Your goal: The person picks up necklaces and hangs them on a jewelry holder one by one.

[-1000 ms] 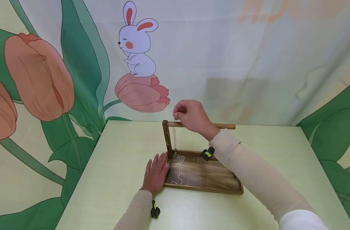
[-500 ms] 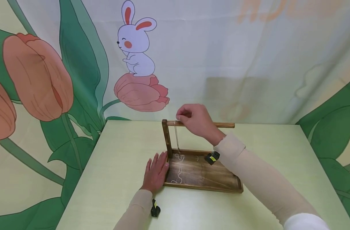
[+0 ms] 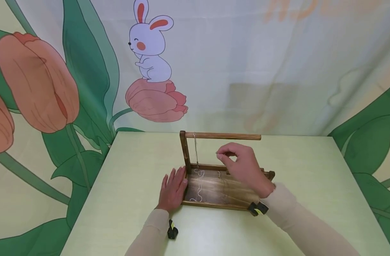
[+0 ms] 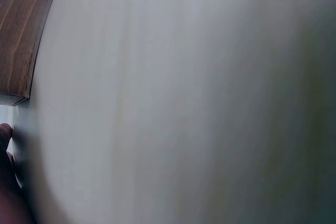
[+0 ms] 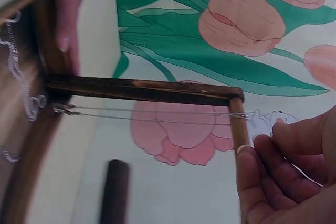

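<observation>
A wooden jewelry stand has a shallow tray (image 3: pixel 226 193), an upright post (image 3: pixel 184 153) and a top bar (image 3: pixel 226 136). A thin silver necklace (image 3: pixel 196 151) hangs from the bar near the post. My right hand (image 3: pixel 241 167) is over the tray, below the bar, with fingers bent and thumb close to the index finger; nothing shows between them. In the right wrist view, the doubled strands of the necklace (image 5: pixel 157 120) run along the post. My left hand (image 3: pixel 173 190) rests with straight fingers against the tray's left side.
Loose thin chains (image 3: pixel 199 186) lie in the left part of the tray, with a short chain piece (image 3: pixel 219 174) farther right. A lower dark rod (image 5: pixel 116 192) stands at the right, partly behind my right hand. The printed curtain (image 3: pixel 278 71) hangs behind the table (image 3: pixel 310 199).
My right hand has left the top bar and moved down and right over the tray. The necklace stays hanging on the bar. The left hand has stayed against the tray.
</observation>
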Available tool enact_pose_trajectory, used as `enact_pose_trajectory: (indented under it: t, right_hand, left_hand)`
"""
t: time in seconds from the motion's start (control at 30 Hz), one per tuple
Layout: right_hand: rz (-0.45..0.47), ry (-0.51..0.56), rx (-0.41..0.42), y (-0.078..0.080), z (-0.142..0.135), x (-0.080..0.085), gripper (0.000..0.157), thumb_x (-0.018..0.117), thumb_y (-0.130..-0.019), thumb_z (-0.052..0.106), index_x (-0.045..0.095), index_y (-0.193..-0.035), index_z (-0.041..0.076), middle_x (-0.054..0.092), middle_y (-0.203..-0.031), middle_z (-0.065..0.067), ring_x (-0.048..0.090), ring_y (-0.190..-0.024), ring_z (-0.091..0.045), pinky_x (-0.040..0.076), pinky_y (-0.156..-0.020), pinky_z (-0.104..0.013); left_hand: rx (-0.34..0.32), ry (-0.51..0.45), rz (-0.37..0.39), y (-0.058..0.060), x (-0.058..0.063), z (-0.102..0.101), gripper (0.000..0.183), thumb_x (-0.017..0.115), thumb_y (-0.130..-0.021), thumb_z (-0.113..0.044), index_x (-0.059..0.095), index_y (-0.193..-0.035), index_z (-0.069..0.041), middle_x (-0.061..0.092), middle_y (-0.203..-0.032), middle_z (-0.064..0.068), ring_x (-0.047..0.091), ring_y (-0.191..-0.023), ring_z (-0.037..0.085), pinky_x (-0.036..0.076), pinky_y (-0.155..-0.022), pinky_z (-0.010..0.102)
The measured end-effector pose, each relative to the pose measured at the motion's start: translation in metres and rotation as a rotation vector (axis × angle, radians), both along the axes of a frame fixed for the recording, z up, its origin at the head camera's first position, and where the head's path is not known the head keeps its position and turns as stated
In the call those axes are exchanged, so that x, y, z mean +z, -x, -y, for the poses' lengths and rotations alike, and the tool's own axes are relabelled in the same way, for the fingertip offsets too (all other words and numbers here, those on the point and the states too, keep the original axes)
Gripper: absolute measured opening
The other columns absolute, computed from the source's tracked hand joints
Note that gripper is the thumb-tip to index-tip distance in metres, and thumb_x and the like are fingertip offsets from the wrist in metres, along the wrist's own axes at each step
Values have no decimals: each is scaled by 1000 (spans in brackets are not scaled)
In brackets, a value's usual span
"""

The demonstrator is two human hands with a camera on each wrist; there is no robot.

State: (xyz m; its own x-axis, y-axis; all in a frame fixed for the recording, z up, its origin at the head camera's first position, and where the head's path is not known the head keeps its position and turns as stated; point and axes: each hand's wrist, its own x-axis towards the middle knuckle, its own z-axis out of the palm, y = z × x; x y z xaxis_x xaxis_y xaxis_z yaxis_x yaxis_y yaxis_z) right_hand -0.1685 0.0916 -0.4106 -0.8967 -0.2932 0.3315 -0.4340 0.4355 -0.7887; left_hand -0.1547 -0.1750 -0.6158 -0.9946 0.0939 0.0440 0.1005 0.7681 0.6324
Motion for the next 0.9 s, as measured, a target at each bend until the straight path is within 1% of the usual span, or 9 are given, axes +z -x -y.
enact_pose_trajectory:
  t: [0.1,0.17,0.33,0.43,0.57,0.67,0.73,0.8,0.9]
  right_hand:
    - [49,-9,25,-11,-8,-15,10,72,-96,5,78,-98,14,78,-98,0,69,-89,-12,61,-83,-32]
    - [58,-5,58,-17,-12,-24,12,72,-96,3,78,-98,14,78,-98,0,69,-87,-10,62,-80,-29]
    - [-5,-21,151,-29,-16,-46,14,73,-93,-1,79,-97,11,78,-95,0,71,-84,-11,62,-76,-25]
    - [7,-74,204,-34,-19,-64,14,73,-93,-1,79,-96,11,79,-94,-1,73,-84,-12,62,-75,-23]
    - [151,-112,244,-35,-22,-92,11,73,-94,2,79,-95,10,79,-93,-5,69,-82,-9,60,-73,-21]
    - [330,-67,235,-29,-26,-112,6,73,-96,4,79,-97,6,77,-93,-11,67,-81,-10,61,-73,-26]
    - [433,-37,215,-24,-29,-123,8,72,-97,6,77,-100,2,76,-95,-12,67,-82,-13,61,-73,-28]
    - [488,-23,195,-18,-33,-133,10,71,-97,5,76,-102,-1,75,-96,-11,67,-84,-15,62,-73,-29]
    - [486,-64,188,-10,-38,-144,9,73,-95,5,77,-101,0,75,-95,-6,65,-84,-14,58,-72,-25]
  left_hand:
    - [3,0,-2,0,-1,1,59,31,-113,-46,25,-167,-25,32,-173,4,17,-164,31,4,-133,55]
    - [9,2,-3,0,-2,2,58,31,-113,-45,25,-167,-25,32,-173,3,18,-164,31,4,-134,55]
    - [8,-11,4,0,-1,3,58,31,-113,-45,26,-167,-26,32,-173,2,17,-165,30,3,-134,54]
    - [0,-10,10,0,-1,2,58,31,-113,-45,25,-167,-26,31,-173,2,16,-165,30,4,-134,54]
    - [6,-8,4,0,-1,3,57,34,-113,-42,27,-167,-25,32,-173,2,17,-164,30,4,-134,54]
    - [10,-14,-3,1,-2,3,56,34,-113,-41,27,-167,-25,33,-172,2,18,-164,30,4,-134,54]
    - [10,-16,-4,1,-3,2,56,34,-113,-40,27,-167,-25,33,-172,3,18,-164,31,5,-133,54]
    - [8,-12,0,1,-3,1,56,34,-113,-41,27,-167,-26,33,-172,3,18,-164,30,4,-134,54]
    - [7,-9,5,1,-1,1,56,33,-113,-42,26,-167,-27,32,-173,2,17,-164,30,4,-134,54]
